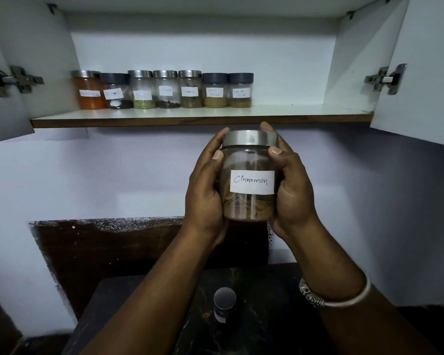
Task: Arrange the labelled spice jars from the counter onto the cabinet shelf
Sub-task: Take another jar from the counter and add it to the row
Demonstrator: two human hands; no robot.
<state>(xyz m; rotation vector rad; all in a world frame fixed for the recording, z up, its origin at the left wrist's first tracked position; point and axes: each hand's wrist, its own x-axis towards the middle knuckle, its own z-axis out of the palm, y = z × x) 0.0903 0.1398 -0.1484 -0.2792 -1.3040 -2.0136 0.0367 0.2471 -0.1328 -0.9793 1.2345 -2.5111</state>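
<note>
Head view: the cabinet is open, left door [0, 98] swung out. The shelf [305, 111] carries seven labelled jars in a row along its back edge. The row runs from the orange jar [89, 92] near the back left corner to a dark-lidded jar [240, 90] about mid-shelf. All are upright, side by side, labels forward.

Below the shelf's front edge, the left hand [205, 190] wraps the left side of the cinnamon jar [249, 175]. Its thumb is on the glass under the steel lid, its fingers curled round the back. The jar is upright in the air with its label facing the camera, off the counter [267, 316] and not yet on the shelf. The right hand [292, 190] grips the right side the same way, bangle [338, 295] on that wrist. One spare jar [224, 298] stands on the counter toward its back edge, between the forearms.

My read of the step is to lift the cinnamon jar and seat it next in the row.
- Raise it clear of the shelf's front edge before going in, because the lid sits close under that edge.
- Keep it upright, with both hands firm on the smooth glass.
- Aim just right of the dark-lidded jar, on the same back line, label forward.
- Set the base down flat and avoid the neighbour, since a bump could knock the row.
- Let go only once it is seated.
</note>
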